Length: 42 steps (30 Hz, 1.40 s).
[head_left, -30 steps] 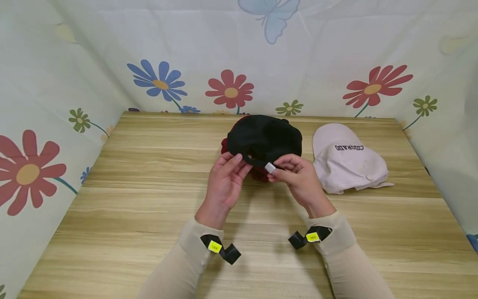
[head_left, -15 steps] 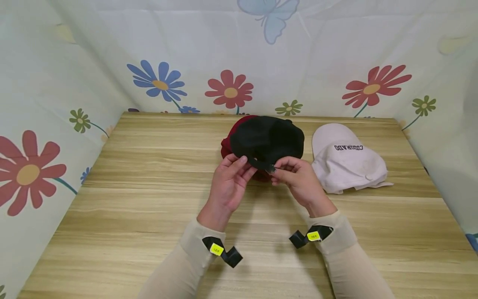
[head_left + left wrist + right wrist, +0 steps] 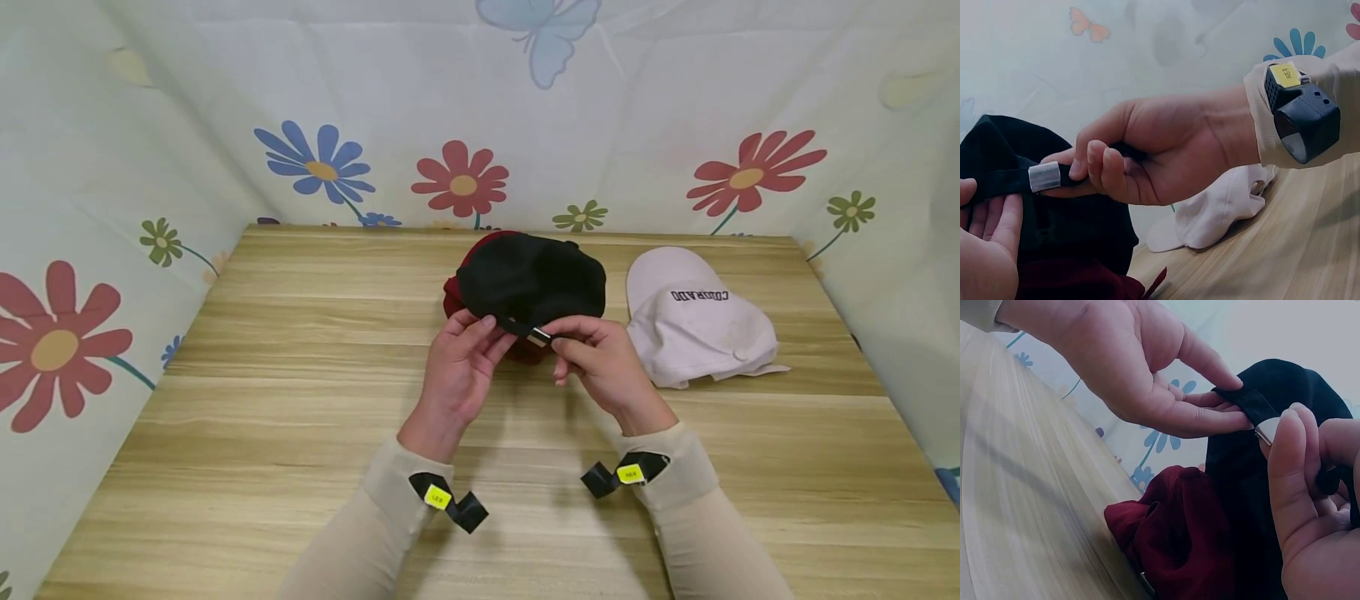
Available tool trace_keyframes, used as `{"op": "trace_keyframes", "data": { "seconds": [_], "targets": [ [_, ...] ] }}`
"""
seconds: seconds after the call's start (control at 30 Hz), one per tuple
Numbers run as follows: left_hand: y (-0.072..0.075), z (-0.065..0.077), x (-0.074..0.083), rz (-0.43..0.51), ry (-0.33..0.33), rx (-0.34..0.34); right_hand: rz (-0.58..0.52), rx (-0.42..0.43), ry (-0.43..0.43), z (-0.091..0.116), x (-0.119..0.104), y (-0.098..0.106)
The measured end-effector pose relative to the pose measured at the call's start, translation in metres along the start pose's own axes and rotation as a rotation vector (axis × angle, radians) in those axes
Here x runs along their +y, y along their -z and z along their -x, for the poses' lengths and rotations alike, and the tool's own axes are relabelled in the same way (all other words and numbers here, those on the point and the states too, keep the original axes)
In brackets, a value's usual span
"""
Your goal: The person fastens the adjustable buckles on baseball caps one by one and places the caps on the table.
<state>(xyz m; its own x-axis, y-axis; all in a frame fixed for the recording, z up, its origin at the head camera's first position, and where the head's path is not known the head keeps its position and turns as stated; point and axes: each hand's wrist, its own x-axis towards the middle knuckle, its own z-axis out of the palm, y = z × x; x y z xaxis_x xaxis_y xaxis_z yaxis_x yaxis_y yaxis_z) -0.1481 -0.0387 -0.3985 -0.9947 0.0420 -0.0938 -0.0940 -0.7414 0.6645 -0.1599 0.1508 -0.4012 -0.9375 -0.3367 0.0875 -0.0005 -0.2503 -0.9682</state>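
A black cap is held up in front of a dark red cap, overlapping most of it in the head view. My left hand pinches the left part of the black cap's back strap between thumb and fingers. On the strap sits a silver metal buckle. Just right of the buckle, my right hand pinches the strap between thumb and index finger. The dark red cap lies crumpled on the table below the black one in the right wrist view.
A pale pink cap lettered COLORADO lies on the wooden table to the right of my right hand. Behind the table hangs a white cloth printed with flowers and butterflies. Each wrist carries a black strapped camera.
My right fingers have shifted along the strap, and the buckle shows at a different angle just left of them. The black cap swung slightly right, then back left. My left hand moved slightly right.
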Motion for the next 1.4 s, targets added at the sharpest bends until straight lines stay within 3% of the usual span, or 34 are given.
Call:
{"op": "trace_keyframes", "data": {
  "seconds": [0.2, 0.37, 0.73, 1.0, 1.3, 1.4],
  "targets": [
    [0.000, -0.001, -0.003, 0.004, 0.005, 0.013, -0.030, 0.000, 0.026, 0.000, 0.000, 0.000],
    [0.000, 0.000, -0.009, 0.018, 0.018, -0.014, -0.081, -0.025, 0.057, -0.001, 0.002, 0.001],
    [0.000, 0.002, -0.011, 0.065, 0.035, -0.070, 0.041, 0.080, 0.032, -0.001, 0.005, -0.002],
    [0.001, 0.002, -0.010, 0.068, 0.043, -0.096, 0.065, 0.104, 0.041, -0.003, 0.007, 0.000],
    [0.002, 0.001, -0.008, 0.022, 0.115, -0.166, -0.024, 0.001, -0.034, -0.003, 0.007, 0.001],
    [0.003, 0.000, -0.007, 0.007, 0.138, -0.178, -0.041, -0.041, -0.024, -0.003, 0.009, -0.001]
  ]
}}
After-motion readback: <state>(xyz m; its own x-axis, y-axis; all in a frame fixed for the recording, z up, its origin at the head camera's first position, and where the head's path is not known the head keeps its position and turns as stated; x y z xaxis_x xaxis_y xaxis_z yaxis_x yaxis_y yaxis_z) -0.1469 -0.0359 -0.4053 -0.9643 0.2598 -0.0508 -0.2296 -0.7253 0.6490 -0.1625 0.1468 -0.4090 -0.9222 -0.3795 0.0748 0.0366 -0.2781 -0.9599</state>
